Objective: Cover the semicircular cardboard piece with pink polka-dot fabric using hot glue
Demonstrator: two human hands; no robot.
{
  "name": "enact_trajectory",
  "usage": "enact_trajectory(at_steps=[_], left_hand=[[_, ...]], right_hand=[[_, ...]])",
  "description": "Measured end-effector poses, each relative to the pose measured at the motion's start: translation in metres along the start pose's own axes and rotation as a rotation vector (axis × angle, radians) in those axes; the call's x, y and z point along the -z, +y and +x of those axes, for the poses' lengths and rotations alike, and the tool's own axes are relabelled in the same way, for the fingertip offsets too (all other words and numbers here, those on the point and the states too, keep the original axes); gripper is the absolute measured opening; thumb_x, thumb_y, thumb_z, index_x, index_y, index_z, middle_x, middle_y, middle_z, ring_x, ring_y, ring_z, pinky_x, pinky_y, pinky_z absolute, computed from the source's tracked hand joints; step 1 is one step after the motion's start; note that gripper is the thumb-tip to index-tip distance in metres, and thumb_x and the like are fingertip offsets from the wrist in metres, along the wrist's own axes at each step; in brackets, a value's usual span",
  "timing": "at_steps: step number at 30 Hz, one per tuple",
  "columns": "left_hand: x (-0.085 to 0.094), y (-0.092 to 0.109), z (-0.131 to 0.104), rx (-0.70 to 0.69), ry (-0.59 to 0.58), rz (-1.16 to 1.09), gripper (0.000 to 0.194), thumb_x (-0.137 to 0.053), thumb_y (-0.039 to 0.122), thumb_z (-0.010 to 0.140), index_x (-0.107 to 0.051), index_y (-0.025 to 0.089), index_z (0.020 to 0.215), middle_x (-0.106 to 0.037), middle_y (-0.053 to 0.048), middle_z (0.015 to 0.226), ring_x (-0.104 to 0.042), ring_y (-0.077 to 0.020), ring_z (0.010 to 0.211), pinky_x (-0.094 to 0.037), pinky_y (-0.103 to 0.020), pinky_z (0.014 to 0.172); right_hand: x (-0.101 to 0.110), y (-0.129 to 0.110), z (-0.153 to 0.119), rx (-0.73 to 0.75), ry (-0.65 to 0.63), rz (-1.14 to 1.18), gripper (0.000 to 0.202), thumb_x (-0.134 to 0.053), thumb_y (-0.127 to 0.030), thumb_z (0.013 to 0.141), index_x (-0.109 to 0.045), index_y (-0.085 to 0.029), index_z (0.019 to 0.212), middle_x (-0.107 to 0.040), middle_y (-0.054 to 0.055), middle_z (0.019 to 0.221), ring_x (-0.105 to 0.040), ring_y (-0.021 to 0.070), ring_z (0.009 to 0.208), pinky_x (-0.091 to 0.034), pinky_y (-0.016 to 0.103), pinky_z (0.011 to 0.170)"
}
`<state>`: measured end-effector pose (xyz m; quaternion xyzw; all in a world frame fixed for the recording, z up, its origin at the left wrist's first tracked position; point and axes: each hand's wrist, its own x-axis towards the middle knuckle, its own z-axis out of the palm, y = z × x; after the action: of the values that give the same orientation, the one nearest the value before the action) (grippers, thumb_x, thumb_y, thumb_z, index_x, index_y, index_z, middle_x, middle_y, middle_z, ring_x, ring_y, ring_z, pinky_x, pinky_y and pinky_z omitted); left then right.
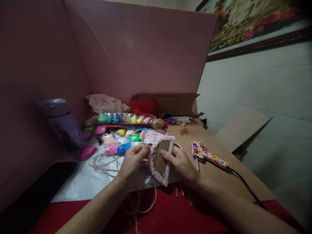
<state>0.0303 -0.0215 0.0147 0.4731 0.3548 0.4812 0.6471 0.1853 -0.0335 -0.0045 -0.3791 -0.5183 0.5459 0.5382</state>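
A half-round cardboard piece (159,162) with pink patterned fabric folded over its rim is held up in front of me, its bare corrugated side facing me. My right hand (181,162) grips it from the right, thumb lying on the cardboard. At the upper left rim, my left hand (134,161) has thumb and forefinger pinched together on the edge. Behind the piece lies pink patterned fabric (151,136). Loops of twine (146,209) hang or lie below the hands, and where their upper end goes is hidden.
A flower-patterned glue gun (208,155) with a black cord rests on the cardboard sheet (234,178) at right. Coloured clay packets (124,148), coiled twine (104,165) and a twine ball (157,123) lie left and behind. A purple bottle (64,125) stands far left.
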Motion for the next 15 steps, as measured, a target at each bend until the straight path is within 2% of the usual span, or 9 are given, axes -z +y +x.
enact_trajectory(at_steps=[6, 11, 15], left_hand=[[0.0034, 0.0052, 0.0008, 0.115, -0.014, -0.076, 0.022, -0.074, 0.030, 0.062, -0.064, 0.010, 0.063, -0.059, -0.001, 0.055, -0.052, -0.0078, 0.047, -0.040, -0.019, 0.047], [0.0028, 0.0078, 0.0000, 0.116, -0.040, 0.017, 0.024, -0.071, 0.033, 0.065, -0.068, 0.010, 0.070, -0.062, -0.003, 0.059, -0.054, -0.0086, 0.050, -0.041, -0.019, 0.047], [0.0033, 0.0080, 0.0010, 0.083, 0.003, 0.107, 0.024, -0.073, 0.034, 0.062, -0.068, 0.010, 0.067, -0.062, -0.002, 0.059, -0.053, -0.0074, 0.048, -0.040, -0.018, 0.045]], right_hand=[[0.0036, 0.0000, -0.0020, -0.028, -0.127, 0.112, 0.027, -0.064, -0.035, 0.075, -0.060, -0.015, 0.093, -0.065, 0.003, 0.079, -0.060, 0.0152, 0.072, -0.047, 0.030, 0.070], [0.0035, -0.0019, -0.0059, -0.008, -0.120, 0.026, 0.024, -0.062, -0.035, 0.078, -0.058, -0.015, 0.091, -0.062, 0.002, 0.078, -0.058, 0.0140, 0.069, -0.046, 0.027, 0.066], [0.0026, -0.0030, -0.0088, 0.007, -0.106, -0.054, 0.025, -0.060, -0.036, 0.078, -0.058, -0.014, 0.089, -0.060, 0.002, 0.078, -0.055, 0.0130, 0.068, -0.044, 0.024, 0.062]])
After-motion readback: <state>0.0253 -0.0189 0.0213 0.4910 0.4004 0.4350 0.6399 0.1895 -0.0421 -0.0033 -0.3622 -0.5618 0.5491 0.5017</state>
